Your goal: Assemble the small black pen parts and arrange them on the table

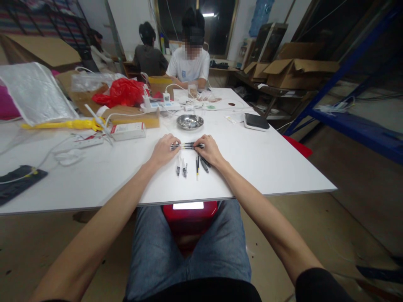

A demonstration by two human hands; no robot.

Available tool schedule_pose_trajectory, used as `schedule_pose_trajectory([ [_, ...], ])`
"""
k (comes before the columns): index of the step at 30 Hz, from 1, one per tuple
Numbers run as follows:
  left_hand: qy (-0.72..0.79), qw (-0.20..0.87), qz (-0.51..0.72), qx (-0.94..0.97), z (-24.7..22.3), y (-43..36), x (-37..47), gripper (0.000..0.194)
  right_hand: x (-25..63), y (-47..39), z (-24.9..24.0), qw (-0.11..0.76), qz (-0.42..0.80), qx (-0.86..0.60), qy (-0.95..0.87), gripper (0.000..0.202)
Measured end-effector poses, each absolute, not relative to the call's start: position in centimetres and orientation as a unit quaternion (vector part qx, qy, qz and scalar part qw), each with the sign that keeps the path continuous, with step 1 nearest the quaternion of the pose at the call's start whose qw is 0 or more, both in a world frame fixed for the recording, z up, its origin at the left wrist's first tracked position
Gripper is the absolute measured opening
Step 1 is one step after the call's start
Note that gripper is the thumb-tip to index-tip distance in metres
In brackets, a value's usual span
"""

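Several slim pens point(187, 145) lie crosswise side by side on the white table, between my two hands. The fingers of my left hand point(165, 149) are closed around their left ends. At the right ends, my right hand point(210, 148) pinches them with thumb and fingers. Nearer to me, clear pen barrels with dark tips point(184, 170) point toward the table edge. To their right are thin black ink refills point(197, 165) with yellowish ends. Dark pen parts point(204, 164), partly under my right hand, lie beside the refills.
A shiny metal bowl point(190, 121) stands just beyond my hands. At left are a white box point(128, 131), a power strip point(162, 105), cables and a red plastic bag point(122, 92). A black-topped device point(256, 121) sits at right. Another person point(189, 63) sits across the table.
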State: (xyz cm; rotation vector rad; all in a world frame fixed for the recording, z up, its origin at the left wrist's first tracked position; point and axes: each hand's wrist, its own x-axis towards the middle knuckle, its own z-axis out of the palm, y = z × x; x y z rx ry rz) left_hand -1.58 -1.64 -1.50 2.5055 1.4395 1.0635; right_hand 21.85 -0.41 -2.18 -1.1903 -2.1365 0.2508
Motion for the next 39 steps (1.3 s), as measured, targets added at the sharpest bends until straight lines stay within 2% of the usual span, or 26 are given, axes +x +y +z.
schedule_pose_trajectory([
  [3,0.480,0.049,0.353,0.802,-1.3,-2.7,-1.1,0.011,21.8,-0.6,-2.3,0.348,0.098,-0.456,-0.814,0.019],
  [7,0.524,0.049,0.273,0.805,-1.3,-4.1,-0.8,0.028,21.6,-0.7,-2.4,0.357,0.097,-0.449,-0.813,0.022],
  [9,0.521,0.045,0.239,0.818,-1.3,-4.5,-0.7,0.030,21.5,-0.8,-2.3,0.352,0.099,-0.448,-0.816,0.023],
  [18,0.500,0.063,0.230,0.833,-1.3,-4.4,-0.8,0.027,21.1,-1.2,-2.0,0.324,0.106,-0.461,-0.820,0.027],
  [28,0.508,0.075,0.225,0.828,-0.8,-4.8,-1.0,0.012,21.1,-1.2,-2.0,0.322,0.116,-0.465,-0.817,0.027],
  [34,0.536,0.058,0.233,0.809,-0.1,-4.8,-1.5,0.021,21.1,-1.2,-2.0,0.342,0.117,-0.460,-0.811,0.026],
  [39,0.552,0.057,0.167,0.815,0.0,-6.0,-2.4,0.017,21.1,-1.9,-0.9,0.376,0.102,-0.456,-0.800,0.026],
])
